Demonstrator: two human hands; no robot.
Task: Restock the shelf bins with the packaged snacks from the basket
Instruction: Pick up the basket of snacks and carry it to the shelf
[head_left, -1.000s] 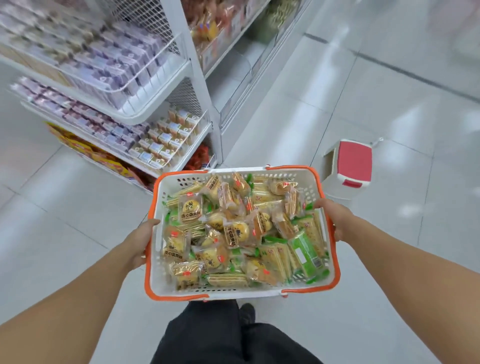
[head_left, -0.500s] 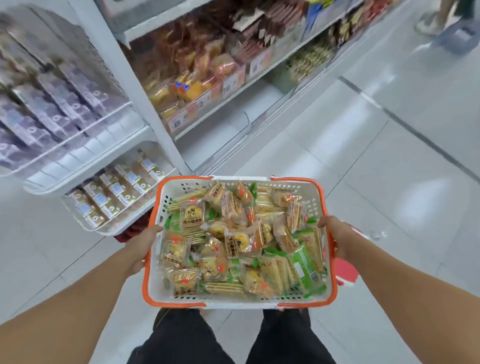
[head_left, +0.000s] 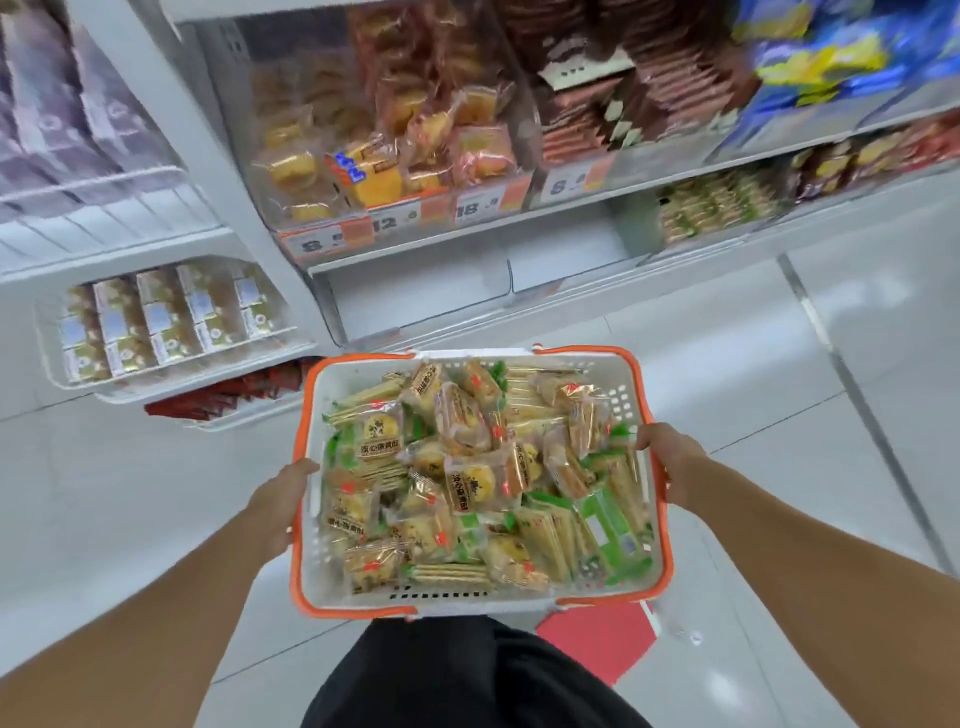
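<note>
The left hand (head_left: 280, 501) and right hand (head_left: 670, 460) each grip a side of the basket (head_left: 470, 603). It is full of snacks (head_left: 467, 478). The shelf (head_left: 415, 244) stands just ahead.

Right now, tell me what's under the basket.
Below the basket, a red-topped stool pokes out at its near right corner, beside dark trousers. The rest of the stool and the floor beneath are covered.
</note>
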